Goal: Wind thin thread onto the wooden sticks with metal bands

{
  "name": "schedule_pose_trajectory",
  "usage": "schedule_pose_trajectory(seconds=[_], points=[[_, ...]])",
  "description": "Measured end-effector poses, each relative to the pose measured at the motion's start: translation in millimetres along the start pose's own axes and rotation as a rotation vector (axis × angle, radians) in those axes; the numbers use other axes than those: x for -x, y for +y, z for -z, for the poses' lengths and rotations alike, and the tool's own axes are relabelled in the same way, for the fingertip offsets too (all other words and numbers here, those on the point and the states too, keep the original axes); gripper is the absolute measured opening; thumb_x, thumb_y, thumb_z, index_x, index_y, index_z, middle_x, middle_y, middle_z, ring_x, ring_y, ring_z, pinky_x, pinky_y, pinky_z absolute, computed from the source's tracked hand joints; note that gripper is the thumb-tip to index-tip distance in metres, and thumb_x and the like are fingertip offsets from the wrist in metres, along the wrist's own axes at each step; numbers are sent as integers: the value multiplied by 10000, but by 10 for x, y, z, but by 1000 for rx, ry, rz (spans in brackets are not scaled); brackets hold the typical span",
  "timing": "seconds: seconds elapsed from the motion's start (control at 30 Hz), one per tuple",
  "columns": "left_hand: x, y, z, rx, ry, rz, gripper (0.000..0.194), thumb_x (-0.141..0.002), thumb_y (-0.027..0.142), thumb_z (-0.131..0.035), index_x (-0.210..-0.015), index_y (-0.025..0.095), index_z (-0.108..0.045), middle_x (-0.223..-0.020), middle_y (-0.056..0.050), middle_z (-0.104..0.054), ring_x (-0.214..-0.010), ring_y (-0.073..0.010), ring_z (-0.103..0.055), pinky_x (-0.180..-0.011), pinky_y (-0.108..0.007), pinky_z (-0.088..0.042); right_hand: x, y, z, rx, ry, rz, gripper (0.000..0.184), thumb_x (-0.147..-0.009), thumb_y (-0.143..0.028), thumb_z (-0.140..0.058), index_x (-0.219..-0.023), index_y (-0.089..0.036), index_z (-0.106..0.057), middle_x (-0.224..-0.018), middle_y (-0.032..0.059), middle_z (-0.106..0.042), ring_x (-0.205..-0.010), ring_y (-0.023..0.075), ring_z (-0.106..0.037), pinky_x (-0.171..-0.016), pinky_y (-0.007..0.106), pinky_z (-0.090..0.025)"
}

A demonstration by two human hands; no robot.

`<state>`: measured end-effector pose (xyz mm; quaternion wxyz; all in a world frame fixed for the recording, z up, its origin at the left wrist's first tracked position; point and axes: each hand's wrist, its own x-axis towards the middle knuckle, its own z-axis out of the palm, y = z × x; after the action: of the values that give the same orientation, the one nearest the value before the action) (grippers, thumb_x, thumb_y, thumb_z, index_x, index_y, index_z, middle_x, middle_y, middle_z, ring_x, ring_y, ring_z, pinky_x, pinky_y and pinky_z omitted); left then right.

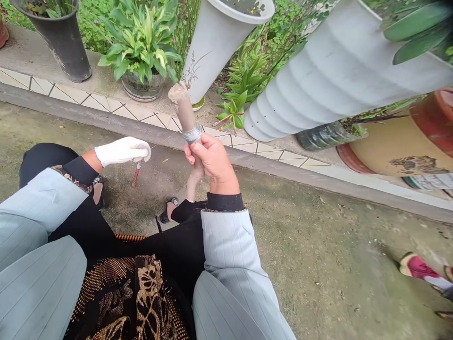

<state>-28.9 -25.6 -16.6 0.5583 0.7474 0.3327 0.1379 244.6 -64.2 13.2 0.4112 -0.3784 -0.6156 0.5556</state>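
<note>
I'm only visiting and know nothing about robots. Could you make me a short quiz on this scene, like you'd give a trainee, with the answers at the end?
1. Which of the person's hands wears a white glove?
2. True or false: the right hand is gripping a leafy plant.
3. Fill the gap: in the picture, the tall ribbed planter stands to the ____ of the right hand.

Key
1. The left hand.
2. False: it grips a rod-like thing with a silvery band around it.
3. Right.
</note>
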Motion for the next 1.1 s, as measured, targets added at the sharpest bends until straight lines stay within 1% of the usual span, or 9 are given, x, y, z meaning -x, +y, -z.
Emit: schedule_pose_trajectory(seconds=[0.1,0.23,0.37,0.47,0.53,0.6,0.7,0.83,1.1], points=[[22,102,-94,-96,-157,-28,298,-890,389,-512,-849,143,-675,-761,-28,-646,-628,-105,-528,-620,-211,-418,-89,123,-48,168,142,-81,330,-894,-518,-531,-927,-192,-571,-701,-16,-520,-545,89,-432,-539,229,-377],[31,207,-160,-230,-253,-110,281,-893,343,-479,-848,147,-676,-810,-20,-668,-690,-107,-553,-679,-191,-417,-148,273,-105,757,127,-237,223,-877,-357,-575,-1007,-184,-632,-762,27,-596,-651,142,-495,-626,263,-365],[32,201,-100,-389,-251,-123,274,-884,307,-477,-782,149,-676,-744,-3,-647,-663,-102,-535,-671,-186,-400,-122,339,-149,1058,-321,-343,182,-830,-290,-622,-967,-188,-685,-805,39,-640,-692,147,-498,-636,260,-315],[44,141,-36,-399,-221,-99,252,-867,305,-502,-772,145,-671,-709,4,-634,-643,-103,-527,-655,-196,-400,-83,297,-188,814,-766,-412,143,-805,-266,-623,-899,-191,-700,-688,-20,-578,-620,106,-458,-589,233,-293],[47,81,-13,-330,-181,-61,253,-865,323,-511,-791,139,-668,-729,-3,-646,-671,-112,-546,-667,-207,-415,-49,208,-201,591,-895,-410,200,-789,-295,-636,-953,-201,-702,-658,-47,-544,-589,88,-448,-573,218,-301],[37,10,-10,-232,-92,-29,272,-863,361,-525,-829,130,-664,-766,-20,-660,-687,-121,-557,-664,-220,-426,-12,91,-186,398,-813,-318,315,-764,-352,-673,-1041,-201,-683,-686,-53,-549,-584,80,-453,-571,214,-324],[8,-62,-37,-102,12,-14,321,-876,420,-522,-862,129,-656,-790,-43,-663,-656,-116,-546,-632,-232,-428,15,-33,-114,130,-317,-129,377,-792,-488,-636,-1000,-174,-632,-685,-36,-522,-549,75,-418,-537,225,-339],[8,14,-122,-27,-128,-5,302,-903,395,-505,-814,137,-634,-770,-36,-642,-629,-105,-510,-619,-232,-425,-51,58,-18,106,176,-93,382,-826,-565,-576,-919,-195,-571,-674,-30,-500,-528,77,-409,-502,219,-352],[27,152,-209,-74,-298,-26,248,-918,317,-493,-823,132,-626,-774,-6,-619,-670,-93,-488,-648,-211,-393,-146,340,-24,389,270,-325,203,-801,-353,-608,-891,-173,-587,-646,-35,-532,-508,77,-452,-500,224,-372]])
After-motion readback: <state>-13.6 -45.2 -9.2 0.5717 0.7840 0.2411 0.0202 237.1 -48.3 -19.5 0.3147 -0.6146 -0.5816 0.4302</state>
